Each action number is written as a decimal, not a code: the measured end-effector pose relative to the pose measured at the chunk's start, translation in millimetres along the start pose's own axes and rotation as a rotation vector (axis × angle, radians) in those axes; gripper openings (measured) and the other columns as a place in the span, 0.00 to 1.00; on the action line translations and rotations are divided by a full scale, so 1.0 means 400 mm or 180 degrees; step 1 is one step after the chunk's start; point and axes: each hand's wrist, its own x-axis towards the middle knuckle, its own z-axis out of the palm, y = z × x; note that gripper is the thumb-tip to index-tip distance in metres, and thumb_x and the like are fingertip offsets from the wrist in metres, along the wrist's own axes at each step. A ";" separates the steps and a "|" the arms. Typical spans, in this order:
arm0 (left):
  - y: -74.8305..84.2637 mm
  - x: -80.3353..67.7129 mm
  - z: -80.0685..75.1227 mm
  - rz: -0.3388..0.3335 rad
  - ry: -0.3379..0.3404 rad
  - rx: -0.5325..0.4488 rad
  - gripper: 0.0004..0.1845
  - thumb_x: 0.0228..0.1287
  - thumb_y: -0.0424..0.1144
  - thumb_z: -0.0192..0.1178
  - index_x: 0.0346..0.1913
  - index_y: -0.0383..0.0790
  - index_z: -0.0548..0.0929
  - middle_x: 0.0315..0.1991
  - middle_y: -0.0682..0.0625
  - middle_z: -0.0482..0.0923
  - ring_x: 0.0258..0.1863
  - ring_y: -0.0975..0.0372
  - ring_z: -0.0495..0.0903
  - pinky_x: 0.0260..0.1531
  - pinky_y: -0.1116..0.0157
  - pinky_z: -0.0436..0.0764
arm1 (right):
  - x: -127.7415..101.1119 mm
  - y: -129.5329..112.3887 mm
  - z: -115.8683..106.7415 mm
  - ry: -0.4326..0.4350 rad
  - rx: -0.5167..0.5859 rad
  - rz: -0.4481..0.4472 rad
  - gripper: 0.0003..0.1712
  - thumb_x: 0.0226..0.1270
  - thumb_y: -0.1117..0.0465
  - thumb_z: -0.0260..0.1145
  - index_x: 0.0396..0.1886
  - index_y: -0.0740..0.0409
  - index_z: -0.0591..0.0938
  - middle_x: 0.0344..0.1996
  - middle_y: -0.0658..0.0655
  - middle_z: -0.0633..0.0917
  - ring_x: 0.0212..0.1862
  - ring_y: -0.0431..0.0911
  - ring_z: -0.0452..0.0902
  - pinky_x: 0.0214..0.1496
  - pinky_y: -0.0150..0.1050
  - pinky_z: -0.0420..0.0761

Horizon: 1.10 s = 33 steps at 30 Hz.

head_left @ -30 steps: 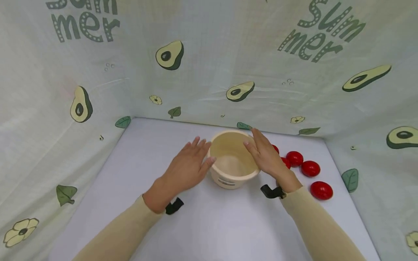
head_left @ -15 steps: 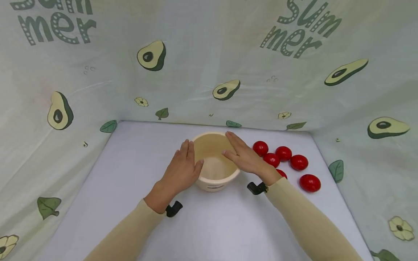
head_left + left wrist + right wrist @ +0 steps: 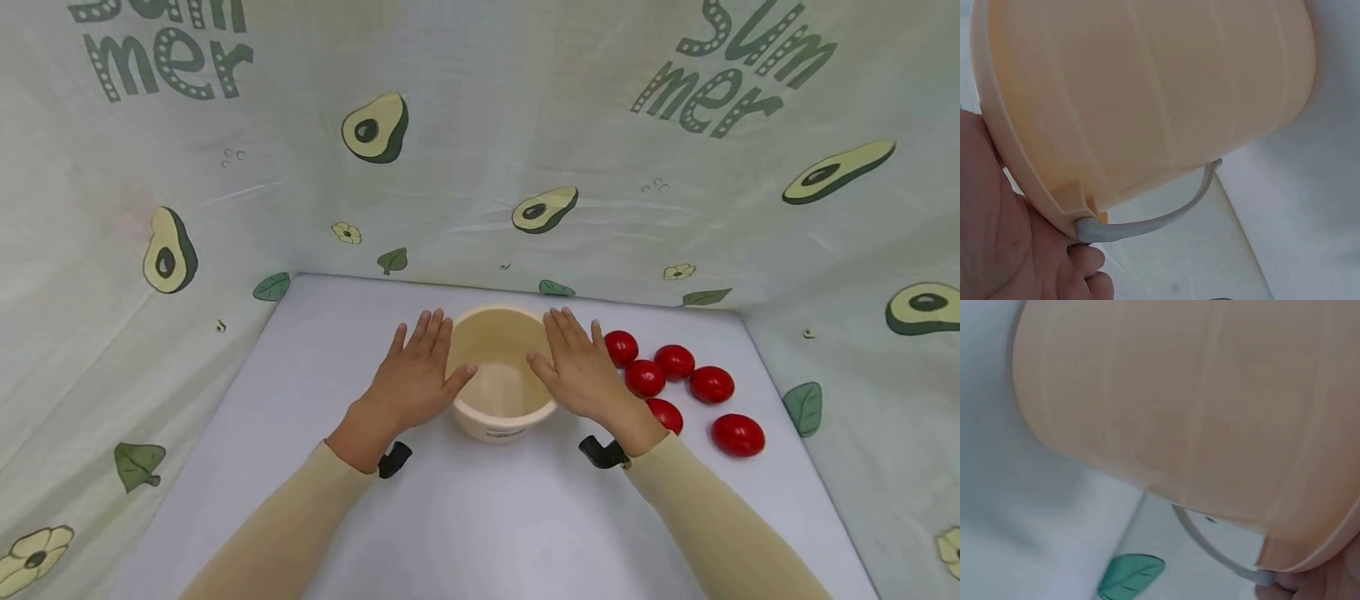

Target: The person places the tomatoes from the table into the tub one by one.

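While both hands flank the cream bucket (image 3: 501, 379) mid-table, nothing is in it yet — inside looks bare. Left hand (image 3: 415, 379) and right hand (image 3: 583, 375) have fingers straight, palms laid against the rim on either side, not curled round it. Wrist views show the bucket wall close up and its thin grey handle (image 3: 1160, 215) hanging down. Six red tomatoes (image 3: 675, 362) sit loose on the white table (image 3: 480, 517), just right of the bucket, untouched. Judgement: early stage, bucket placed, tomatoes all still out.
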 end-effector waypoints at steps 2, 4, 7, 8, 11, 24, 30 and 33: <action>0.007 0.001 0.004 -0.0008 -0.0005 0.0046 0.48 0.82 0.67 0.37 0.85 0.31 0.46 0.87 0.38 0.38 0.87 0.47 0.38 0.84 0.41 0.40 | -0.012 -0.001 0.003 0.0041 -0.0203 0.0036 0.46 0.82 0.39 0.49 0.84 0.68 0.56 0.83 0.67 0.58 0.85 0.62 0.48 0.83 0.71 0.39; 0.013 0.002 0.009 -0.0002 0.0004 0.0080 0.48 0.82 0.67 0.38 0.84 0.30 0.47 0.86 0.37 0.40 0.86 0.47 0.39 0.83 0.41 0.42 | -0.021 -0.001 0.008 0.0067 -0.0335 0.0055 0.46 0.82 0.39 0.49 0.83 0.68 0.58 0.83 0.67 0.60 0.85 0.63 0.50 0.83 0.71 0.40; 0.019 0.003 0.016 0.0002 -0.0015 0.0126 0.48 0.83 0.66 0.37 0.84 0.29 0.46 0.86 0.36 0.40 0.86 0.46 0.39 0.84 0.42 0.42 | -0.031 -0.002 0.012 0.0119 -0.0327 0.0086 0.46 0.81 0.40 0.51 0.83 0.69 0.59 0.82 0.68 0.61 0.84 0.63 0.52 0.83 0.70 0.42; 0.020 0.004 0.017 0.0008 -0.0023 0.0129 0.47 0.83 0.65 0.37 0.84 0.29 0.46 0.86 0.36 0.40 0.86 0.46 0.39 0.84 0.42 0.42 | -0.033 -0.002 0.014 0.0168 -0.0312 0.0093 0.46 0.81 0.39 0.52 0.82 0.69 0.60 0.82 0.68 0.62 0.84 0.63 0.53 0.83 0.69 0.43; 0.019 0.005 0.020 0.0000 -0.0045 0.0088 0.48 0.83 0.66 0.36 0.84 0.29 0.44 0.86 0.35 0.39 0.86 0.46 0.38 0.84 0.43 0.42 | -0.045 0.003 0.021 0.0419 -0.0212 0.0110 0.45 0.80 0.40 0.54 0.80 0.70 0.63 0.80 0.69 0.66 0.82 0.64 0.58 0.84 0.66 0.49; -0.007 0.008 0.023 -0.0026 0.0047 -0.0104 0.49 0.82 0.67 0.38 0.84 0.29 0.43 0.86 0.35 0.38 0.87 0.46 0.37 0.84 0.43 0.41 | -0.251 0.259 0.043 0.1383 -0.0722 0.0541 0.49 0.53 0.49 0.84 0.64 0.76 0.73 0.57 0.76 0.78 0.58 0.70 0.73 0.61 0.68 0.78; -0.007 0.016 0.016 0.0036 0.0065 -0.0145 0.49 0.82 0.66 0.40 0.84 0.28 0.42 0.86 0.34 0.37 0.87 0.45 0.35 0.84 0.43 0.40 | -0.321 0.337 0.094 0.1162 -0.0833 0.0899 0.51 0.47 0.44 0.86 0.55 0.79 0.74 0.46 0.78 0.78 0.47 0.71 0.72 0.48 0.67 0.76; -0.008 0.019 0.020 0.0027 0.0034 -0.0209 0.50 0.82 0.66 0.40 0.84 0.29 0.41 0.87 0.35 0.37 0.87 0.46 0.34 0.84 0.44 0.40 | -0.330 0.349 0.113 0.1024 -0.0792 0.1104 0.51 0.49 0.41 0.85 0.54 0.78 0.74 0.44 0.76 0.76 0.46 0.70 0.71 0.44 0.66 0.74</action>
